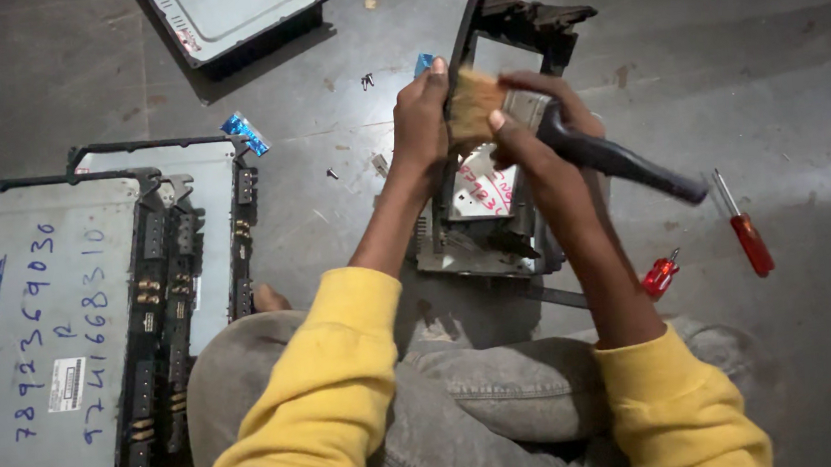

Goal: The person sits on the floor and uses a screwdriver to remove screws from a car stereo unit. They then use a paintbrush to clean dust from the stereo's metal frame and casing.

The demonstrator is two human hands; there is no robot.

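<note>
The left hand (420, 113) steadies the upright black frame (505, 55), fingers curled on its edge. The right hand (537, 128) grips a dark-handled brush (567, 135), bristles against the frame. Two red screwdrivers (744, 230) lie right on the floor (773, 82).

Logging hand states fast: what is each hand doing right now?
Left hand: closed on the edge of the upright black frame.
Right hand: closed on the brush by its dark handle, bristles against the frame.

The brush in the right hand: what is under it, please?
Under the brush stands an opened metal device in a black frame on the floor. The left hand steadies it; the right hand holds the brush. Brush and hands cover the part being brushed.
</note>
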